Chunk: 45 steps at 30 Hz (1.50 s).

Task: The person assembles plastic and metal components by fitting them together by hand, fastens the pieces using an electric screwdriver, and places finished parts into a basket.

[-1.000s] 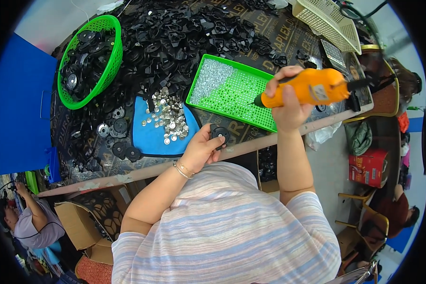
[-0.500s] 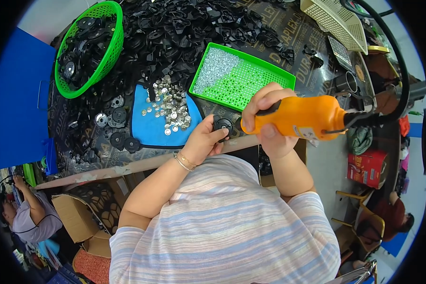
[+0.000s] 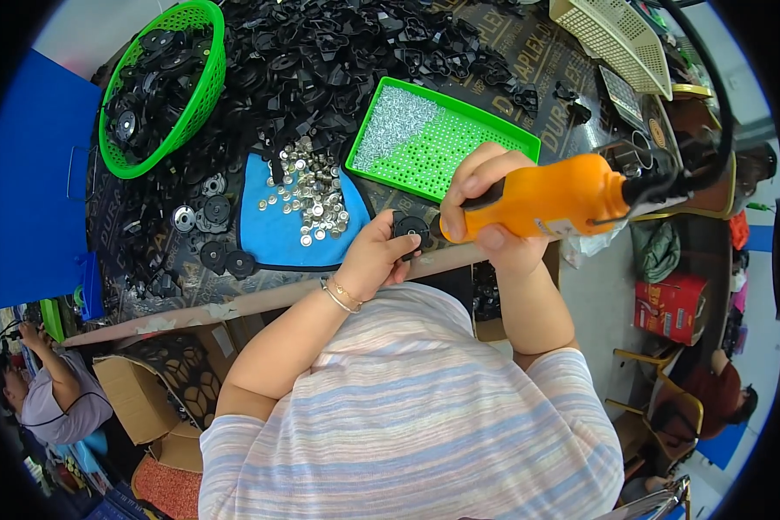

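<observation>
One black round part [image 3: 406, 224] in my left hand [image 3: 374, 260], just past the table's [image 3: 572, 130] near edge, about mid-length. Left forearm comes up from lower left, angled right, elbow bent. Thumb on the part's upper face, fingers curled under it, so that hand is clamped on the part. Bracelets [image 3: 342, 299] at the wrist.

Right hand [image 3: 494, 204] wrapped around an orange power driver [image 3: 563, 198], firm grip. Forearm stands nearly straight up, wrist turned so the driver lies roughly level, nose left, toward the part. Nose is right beside the part; can't tell if the tip touches. Black cable [image 3: 724, 130] runs off its back end and up past the table's right edge.

Containers: green tray [image 3: 485, 130] between the black heap [image 3: 321, 69] and the near edge. Small silvery pieces [image 3: 394, 126] bunched at its left end, perforated floor visible at the right. Blue mat [image 3: 264, 247] left of it, close to the near edge, with round silvery caps [image 3: 321, 208] scattered on top. Round green basket [image 3: 204, 100] by the table's left edge, full of black parts. Cream basket [image 3: 611, 48] at the far right corner; contents unclear.
</observation>
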Tool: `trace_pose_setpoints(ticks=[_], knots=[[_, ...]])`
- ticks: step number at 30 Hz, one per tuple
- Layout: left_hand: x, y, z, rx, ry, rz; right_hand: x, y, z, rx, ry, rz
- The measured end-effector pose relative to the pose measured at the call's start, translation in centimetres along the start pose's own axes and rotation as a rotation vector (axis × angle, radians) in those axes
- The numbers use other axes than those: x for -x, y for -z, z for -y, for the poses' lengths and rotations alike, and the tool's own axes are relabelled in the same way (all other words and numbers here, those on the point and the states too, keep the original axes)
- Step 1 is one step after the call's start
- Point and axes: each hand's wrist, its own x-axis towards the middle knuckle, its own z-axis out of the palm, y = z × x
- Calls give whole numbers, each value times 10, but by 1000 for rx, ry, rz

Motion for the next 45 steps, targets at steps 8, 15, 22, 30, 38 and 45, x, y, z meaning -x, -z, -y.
trace_pose_setpoints(ticks=[8, 15, 22, 30, 38, 45], knots=[[-3, -7, 7, -281, -56, -109, -16, 24, 4, -77, 128, 36], [-1, -7, 4, -218, -42, -80, -13, 28, -23, 56, 135, -141], [-1, -5, 3, -207, -28, -69, -13, 27, -29, 79, 104, -154], [0, -5, 1, -183, -17, -57, -14, 25, -29, 83, 88, -149], [0, -3, 2, -158, -15, -43, -18, 16, -5, -56, 229, -131], [-2, 0, 3, -146, -12, -21, -1, -9, -1, -58, 152, -42]])
